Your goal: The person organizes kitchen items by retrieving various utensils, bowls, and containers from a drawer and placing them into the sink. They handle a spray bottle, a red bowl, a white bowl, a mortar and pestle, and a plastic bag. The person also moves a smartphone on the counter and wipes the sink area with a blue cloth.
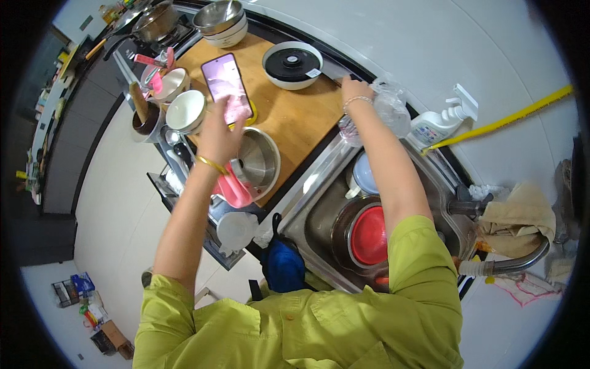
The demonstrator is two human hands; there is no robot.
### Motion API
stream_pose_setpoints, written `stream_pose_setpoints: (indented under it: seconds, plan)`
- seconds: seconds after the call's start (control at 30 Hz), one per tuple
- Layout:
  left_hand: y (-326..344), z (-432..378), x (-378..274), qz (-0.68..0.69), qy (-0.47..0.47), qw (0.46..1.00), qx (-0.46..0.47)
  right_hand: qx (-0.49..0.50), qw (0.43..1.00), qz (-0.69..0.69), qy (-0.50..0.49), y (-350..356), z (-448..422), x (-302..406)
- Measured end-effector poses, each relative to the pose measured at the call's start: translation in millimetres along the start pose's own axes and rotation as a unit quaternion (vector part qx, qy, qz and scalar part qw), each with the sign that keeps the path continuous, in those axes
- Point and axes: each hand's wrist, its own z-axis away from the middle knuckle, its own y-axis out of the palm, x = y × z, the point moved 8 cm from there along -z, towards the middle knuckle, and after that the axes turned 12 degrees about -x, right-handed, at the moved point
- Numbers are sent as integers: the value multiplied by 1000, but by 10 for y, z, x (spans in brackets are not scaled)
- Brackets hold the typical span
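Note:
My left hand [220, 133] is over the lower end of a lit smartphone [226, 76], fingers and thumb apart. I cannot tell whether it touches the phone. Close beside it are a white bowl [186, 107] and a round metal-lined container [260, 157]; a pink cloth-like item [236, 187] hangs over the container's rim. My right hand [356, 90] reaches to the wooden board's back right corner, fingers curled near a dark, thin thing that is mostly hidden. To its left stands a white bowl [292, 86] with a black lid. A clear plastic bag [392, 108] lies right of my wrist.
The wooden board [309, 124] adjoins a steel sink [318, 221] holding a red basin [370, 235] and a blue-lidded pot [366, 173]. Stacked bowls [221, 23] stand at the back. A spray bottle [438, 124] and a yellow strip [502, 117] are at right.

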Motion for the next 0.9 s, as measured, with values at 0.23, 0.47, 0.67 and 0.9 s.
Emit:
stream_pose_setpoints:
  seconds: [0.23,0.47,0.67,0.9]
  plan:
    - [-79,-263,927,60,-117,991,-11,53,995,-72,35,187,-170,-55]
    - [96,-492,1376,133,-213,968,-17,22,981,-192,15,310,-481,-455]
    - [253,-833,1592,140,-216,965,-43,-22,993,-111,38,361,-376,-73]
    - [544,-824,1641,284,-368,882,82,-214,975,-63,-14,167,-42,205]
